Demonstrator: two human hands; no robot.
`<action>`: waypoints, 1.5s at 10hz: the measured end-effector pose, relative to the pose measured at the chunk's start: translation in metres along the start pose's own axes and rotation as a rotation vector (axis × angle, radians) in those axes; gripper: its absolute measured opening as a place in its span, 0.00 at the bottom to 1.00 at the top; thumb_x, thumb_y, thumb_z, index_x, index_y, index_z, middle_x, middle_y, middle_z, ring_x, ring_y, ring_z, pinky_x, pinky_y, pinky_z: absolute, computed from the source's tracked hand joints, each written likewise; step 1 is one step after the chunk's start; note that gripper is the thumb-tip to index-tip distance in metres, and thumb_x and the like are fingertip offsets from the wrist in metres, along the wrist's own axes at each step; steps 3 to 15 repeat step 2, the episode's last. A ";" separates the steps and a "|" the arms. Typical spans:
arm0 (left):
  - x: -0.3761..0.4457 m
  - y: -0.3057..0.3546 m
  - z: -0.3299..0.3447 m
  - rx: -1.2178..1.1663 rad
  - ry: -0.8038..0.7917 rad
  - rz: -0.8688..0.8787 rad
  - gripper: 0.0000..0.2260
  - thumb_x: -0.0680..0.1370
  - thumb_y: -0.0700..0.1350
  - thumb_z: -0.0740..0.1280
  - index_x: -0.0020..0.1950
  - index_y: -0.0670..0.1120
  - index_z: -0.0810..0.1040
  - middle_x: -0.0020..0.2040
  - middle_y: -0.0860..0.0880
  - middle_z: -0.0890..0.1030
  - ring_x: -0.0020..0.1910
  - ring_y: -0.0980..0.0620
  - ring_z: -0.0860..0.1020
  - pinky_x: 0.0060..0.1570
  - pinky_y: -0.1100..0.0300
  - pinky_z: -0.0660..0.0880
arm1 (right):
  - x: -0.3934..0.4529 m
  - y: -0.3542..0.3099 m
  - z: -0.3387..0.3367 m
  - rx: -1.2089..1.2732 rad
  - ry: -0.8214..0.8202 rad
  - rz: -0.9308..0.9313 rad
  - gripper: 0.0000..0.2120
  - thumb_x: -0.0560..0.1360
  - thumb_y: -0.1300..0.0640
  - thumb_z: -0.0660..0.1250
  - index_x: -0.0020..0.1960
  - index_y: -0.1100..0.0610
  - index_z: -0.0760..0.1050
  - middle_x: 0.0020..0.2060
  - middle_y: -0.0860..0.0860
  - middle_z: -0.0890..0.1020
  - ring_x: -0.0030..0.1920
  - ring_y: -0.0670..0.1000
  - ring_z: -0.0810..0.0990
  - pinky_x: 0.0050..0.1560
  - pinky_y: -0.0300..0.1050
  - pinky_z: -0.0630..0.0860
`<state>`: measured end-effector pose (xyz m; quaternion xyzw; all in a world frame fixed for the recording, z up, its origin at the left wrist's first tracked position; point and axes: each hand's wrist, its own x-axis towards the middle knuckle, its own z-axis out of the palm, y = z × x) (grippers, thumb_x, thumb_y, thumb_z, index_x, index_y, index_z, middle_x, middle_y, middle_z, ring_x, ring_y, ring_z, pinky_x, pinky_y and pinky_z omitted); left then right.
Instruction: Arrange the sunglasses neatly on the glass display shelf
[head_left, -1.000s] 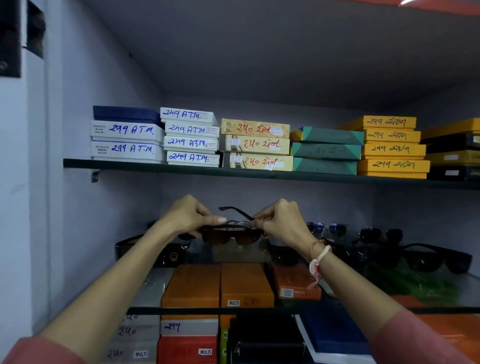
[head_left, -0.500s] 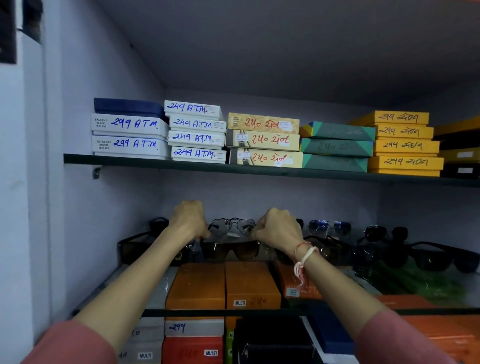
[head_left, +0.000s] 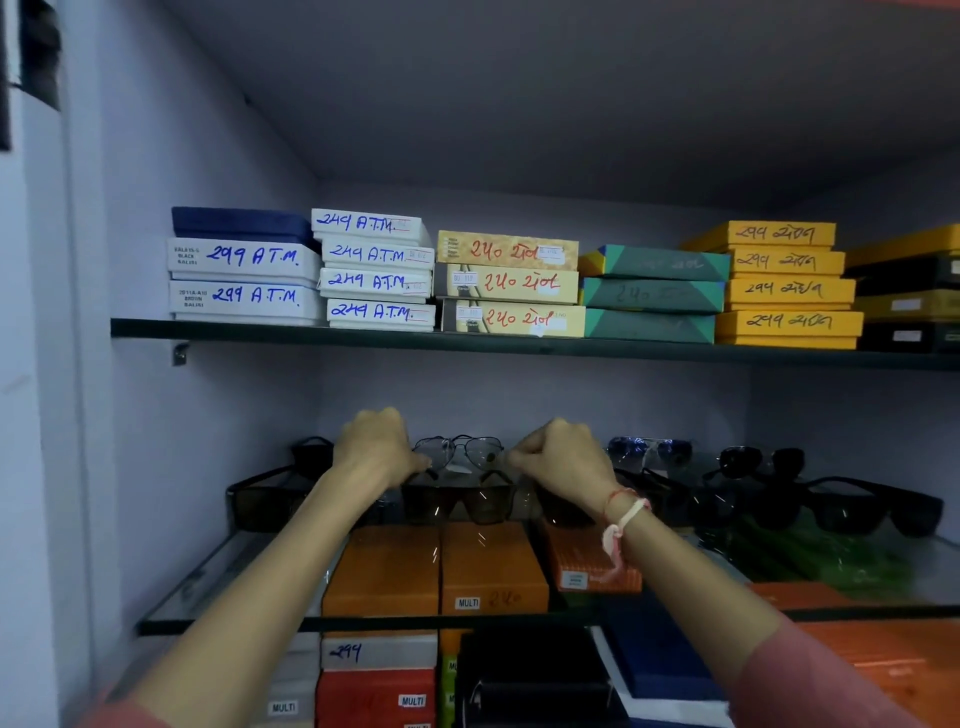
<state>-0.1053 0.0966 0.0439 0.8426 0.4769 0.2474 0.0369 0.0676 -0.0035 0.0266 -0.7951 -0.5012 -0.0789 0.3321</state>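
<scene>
Sunglasses (head_left: 457, 501), brown-lensed, sit on glass display shelf (head_left: 208, 577); left hand (head_left: 375, 444) and right hand (head_left: 558, 451) pinch the hinge corners. Light, scratch-prone (judgement): hold frame, not lenses.

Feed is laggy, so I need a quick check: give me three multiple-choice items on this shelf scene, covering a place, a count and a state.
1. Where are the brown sunglasses?
A. upper shelf
B. glass shelf, between both hands
C. on an orange box

2. How many yellow boxes with red writing are in the right-hand stack?
A. two
B. four
C. six

3. The left hand and right hand are:
A. fisted at the frame's ends
B. flat, palms up
C. hanging down

Answers: B, they sit low on the glass shelf; B, four stacked labels show; A, both fists close by the temples.
</scene>
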 end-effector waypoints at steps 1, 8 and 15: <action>-0.033 0.012 -0.018 -0.157 0.146 0.086 0.15 0.72 0.56 0.72 0.48 0.45 0.86 0.45 0.45 0.86 0.47 0.48 0.83 0.48 0.56 0.79 | -0.024 0.015 -0.033 0.083 0.096 -0.012 0.11 0.73 0.47 0.70 0.49 0.52 0.87 0.49 0.50 0.88 0.49 0.52 0.85 0.53 0.51 0.82; -0.080 0.030 -0.036 -0.475 0.175 0.346 0.11 0.74 0.53 0.71 0.43 0.47 0.87 0.33 0.51 0.86 0.31 0.59 0.83 0.37 0.63 0.82 | -0.064 0.036 -0.092 0.188 0.135 -0.034 0.10 0.72 0.46 0.72 0.46 0.51 0.87 0.41 0.48 0.88 0.42 0.47 0.85 0.48 0.49 0.82; -0.080 0.030 -0.036 -0.475 0.175 0.346 0.11 0.74 0.53 0.71 0.43 0.47 0.87 0.33 0.51 0.86 0.31 0.59 0.83 0.37 0.63 0.82 | -0.064 0.036 -0.092 0.188 0.135 -0.034 0.10 0.72 0.46 0.72 0.46 0.51 0.87 0.41 0.48 0.88 0.42 0.47 0.85 0.48 0.49 0.82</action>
